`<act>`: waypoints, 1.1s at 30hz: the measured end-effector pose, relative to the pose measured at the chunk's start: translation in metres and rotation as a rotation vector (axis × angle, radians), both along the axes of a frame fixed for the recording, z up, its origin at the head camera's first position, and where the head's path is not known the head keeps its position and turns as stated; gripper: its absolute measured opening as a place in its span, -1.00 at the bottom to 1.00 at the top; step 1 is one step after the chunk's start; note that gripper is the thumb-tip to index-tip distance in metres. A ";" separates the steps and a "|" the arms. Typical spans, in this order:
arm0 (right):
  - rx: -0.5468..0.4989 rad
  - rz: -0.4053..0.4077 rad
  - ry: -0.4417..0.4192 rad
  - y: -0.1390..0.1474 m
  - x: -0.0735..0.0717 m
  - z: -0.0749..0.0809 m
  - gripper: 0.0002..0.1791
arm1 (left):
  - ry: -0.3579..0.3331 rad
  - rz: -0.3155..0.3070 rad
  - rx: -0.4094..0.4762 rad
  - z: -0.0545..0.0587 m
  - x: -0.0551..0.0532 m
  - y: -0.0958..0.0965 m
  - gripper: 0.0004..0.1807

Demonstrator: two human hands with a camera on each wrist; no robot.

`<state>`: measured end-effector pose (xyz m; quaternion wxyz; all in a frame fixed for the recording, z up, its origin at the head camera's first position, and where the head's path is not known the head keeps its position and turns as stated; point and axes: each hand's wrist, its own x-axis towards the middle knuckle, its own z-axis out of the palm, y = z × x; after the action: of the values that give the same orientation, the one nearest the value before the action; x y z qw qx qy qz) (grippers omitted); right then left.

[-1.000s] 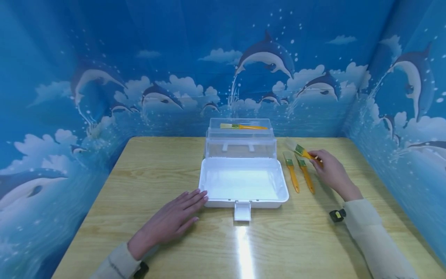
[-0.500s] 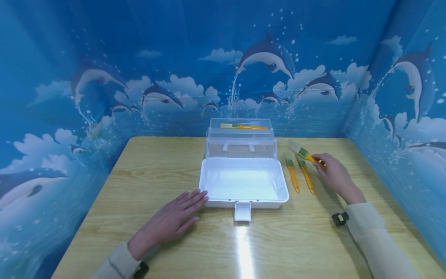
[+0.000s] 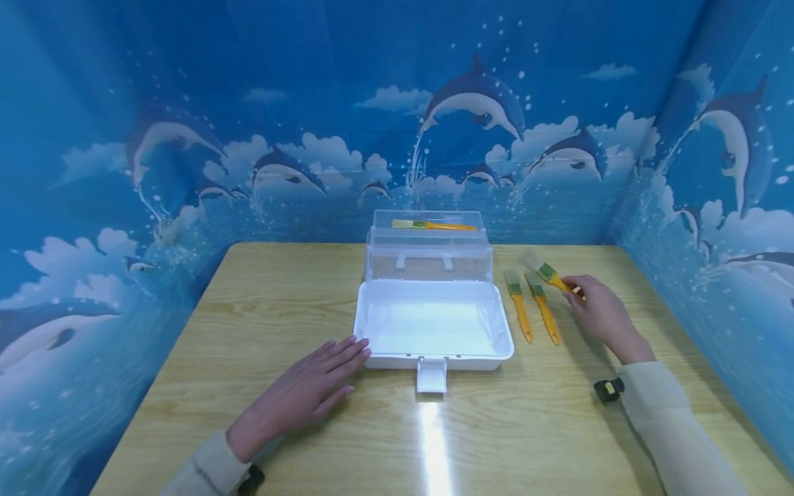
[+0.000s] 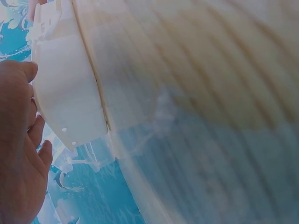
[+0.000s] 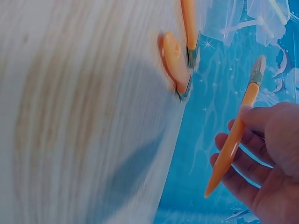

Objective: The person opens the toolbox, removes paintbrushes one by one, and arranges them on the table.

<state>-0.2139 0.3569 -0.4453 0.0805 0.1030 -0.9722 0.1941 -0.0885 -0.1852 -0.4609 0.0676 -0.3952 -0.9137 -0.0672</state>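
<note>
My right hand (image 3: pixel 602 310) pinches the orange handle of a paintbrush (image 3: pixel 547 273), its pale bristles pointing to the far left. In the right wrist view that paintbrush (image 5: pixel 232 137) is held off the table between thumb and fingers. Two more paintbrushes, the nearer-left one (image 3: pixel 521 310) and its neighbour (image 3: pixel 546 313), lie side by side on the table. My left hand (image 3: pixel 304 389) lies with straight fingers, its fingertips touching the front left corner of a white plastic box (image 3: pixel 434 324). The same hand (image 4: pixel 21 135) is beside the box wall (image 4: pixel 67 79) in the left wrist view.
The box's clear lid (image 3: pixel 428 263) is swung up at the back, with another paintbrush (image 3: pixel 434 225) lying across it. A white latch (image 3: pixel 432 375) hangs from the front rim. Around the wooden table (image 3: pixel 267 296) stand blue dolphin-print backdrops (image 3: pixel 310 83).
My right hand has shifted slightly right and toward me, carrying the paintbrush away from the box. The left hand, the box and the lying brushes have stayed in place.
</note>
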 end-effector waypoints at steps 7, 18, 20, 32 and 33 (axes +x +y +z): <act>0.009 0.006 -0.014 0.004 -0.001 -0.001 -0.64 | -0.006 0.007 -0.006 0.002 0.001 0.000 -0.34; 0.008 0.011 -0.018 0.008 0.001 -0.002 -0.64 | -0.057 0.022 -0.025 0.003 0.001 0.001 -0.33; 0.013 0.002 -0.024 0.008 0.001 -0.002 -0.64 | -0.059 0.022 -0.028 0.003 0.001 0.001 -0.33; 0.041 -0.033 -0.062 0.009 0.003 -0.001 -0.62 | -0.043 0.019 -0.020 0.003 0.001 0.001 -0.33; 0.043 -0.037 -0.070 0.010 0.004 -0.001 -0.62 | -0.039 0.019 -0.018 0.003 0.001 0.002 -0.33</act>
<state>-0.2102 0.3665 -0.4468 0.0478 0.0797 -0.9802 0.1751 -0.0874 -0.1837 -0.4583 0.0467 -0.3855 -0.9192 -0.0658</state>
